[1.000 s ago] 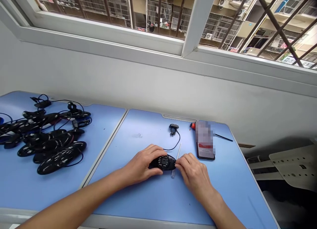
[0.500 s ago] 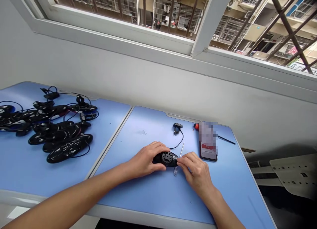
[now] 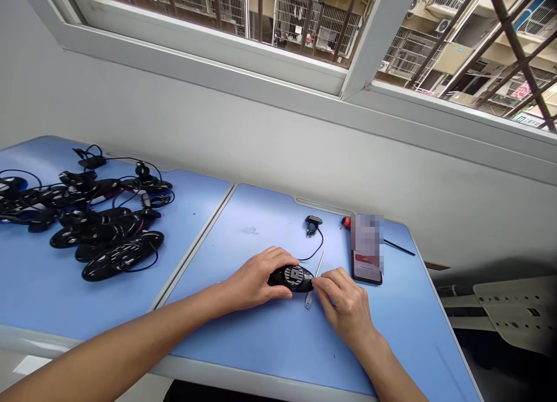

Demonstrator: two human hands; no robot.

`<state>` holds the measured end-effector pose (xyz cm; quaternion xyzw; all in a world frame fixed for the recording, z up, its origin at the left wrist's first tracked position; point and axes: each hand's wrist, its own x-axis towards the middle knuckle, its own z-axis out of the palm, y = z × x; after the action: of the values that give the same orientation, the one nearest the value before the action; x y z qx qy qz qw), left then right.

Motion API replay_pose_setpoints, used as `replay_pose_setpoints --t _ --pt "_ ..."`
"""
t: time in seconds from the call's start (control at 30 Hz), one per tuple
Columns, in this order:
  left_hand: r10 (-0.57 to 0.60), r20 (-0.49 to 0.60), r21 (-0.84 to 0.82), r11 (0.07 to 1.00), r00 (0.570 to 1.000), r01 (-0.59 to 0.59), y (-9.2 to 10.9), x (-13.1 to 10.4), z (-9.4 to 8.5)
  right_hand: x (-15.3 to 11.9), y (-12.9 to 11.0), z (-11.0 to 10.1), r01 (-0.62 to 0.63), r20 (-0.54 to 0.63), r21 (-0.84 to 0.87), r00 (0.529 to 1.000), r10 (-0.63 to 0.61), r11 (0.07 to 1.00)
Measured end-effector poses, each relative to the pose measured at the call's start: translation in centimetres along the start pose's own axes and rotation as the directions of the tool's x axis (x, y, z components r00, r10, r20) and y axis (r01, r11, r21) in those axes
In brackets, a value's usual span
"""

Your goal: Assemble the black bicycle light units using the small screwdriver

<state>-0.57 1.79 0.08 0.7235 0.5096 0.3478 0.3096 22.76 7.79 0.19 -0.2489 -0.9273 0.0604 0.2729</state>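
Note:
A glossy black oval device (image 3: 295,277) with a round, striped grille lies on the blue table. Its left end is wrapped by my left hand (image 3: 260,279), thumb below and fingers above. My right hand (image 3: 343,297) pinches the device's right tip between thumb and forefinger. A thin cable runs from the device up to a small black clamp-like part (image 3: 312,223). Between the device and my right hand lies a screwdriver with a clear handle (image 3: 308,300), its shaft pointing up and away.
A phone (image 3: 366,268) rests to the right, over a red-handled tool (image 3: 346,221) with a dark shaft. Several black devices with cables (image 3: 117,257) are piled on the left table (image 3: 39,292). Behind are a wall and barred window; a pale chair (image 3: 517,309) stands at right.
The view has shifted slightly. Both hands keep nearly the same place on the device, whose round grille now looks brighter and slightly turned toward the camera.

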Motion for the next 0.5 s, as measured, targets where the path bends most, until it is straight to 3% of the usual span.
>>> replay_pose_setpoints --t 0.27,0.5 --pt "-0.015 -0.019 -0.005 1.0 1.0 0.014 -0.1 0.0 0.1 0.1 -0.4 -1.1 0.041 0.102 -0.023 0.994 -0.038 0.999" --pt "-0.042 -0.027 -0.037 0.998 0.999 0.041 0.1 0.1 -0.1 0.2 -0.3 -1.0 0.072 0.101 -0.048 0.993 -0.067 0.996"
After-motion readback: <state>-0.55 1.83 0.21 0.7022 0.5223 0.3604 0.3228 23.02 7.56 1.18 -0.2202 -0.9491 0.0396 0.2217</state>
